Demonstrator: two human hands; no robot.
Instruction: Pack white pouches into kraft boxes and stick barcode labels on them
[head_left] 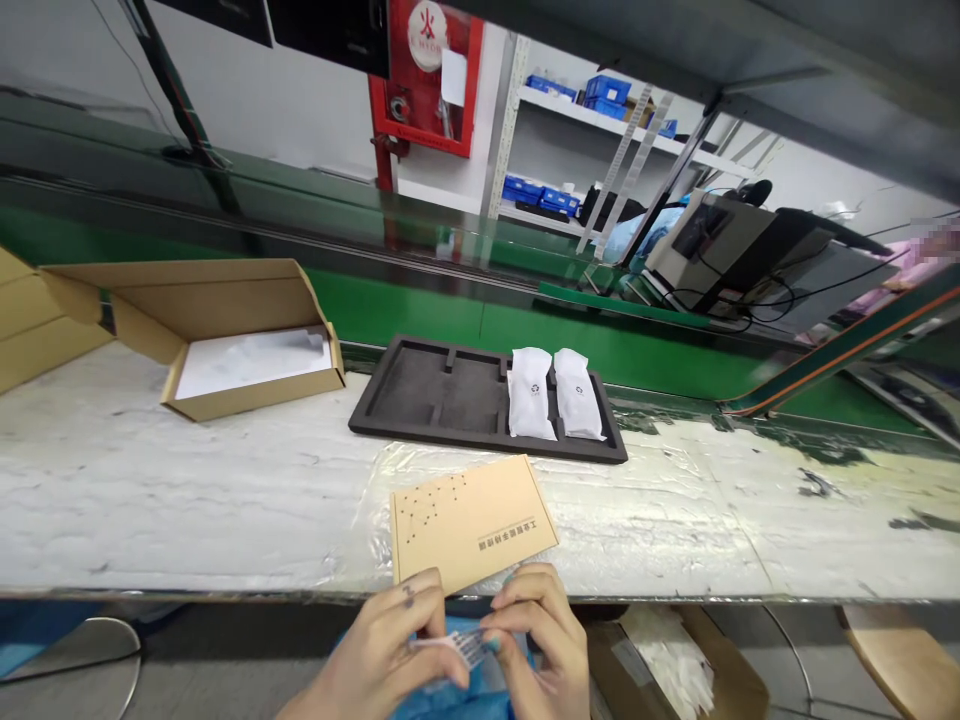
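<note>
The flat brown box (pixel 472 522) carried one line of Chinese print, too small to read. Each white pouch (pixel 531 392) showed a recycling mark. The red cabinet (pixel 426 75) bore a round sign with 火
</note>
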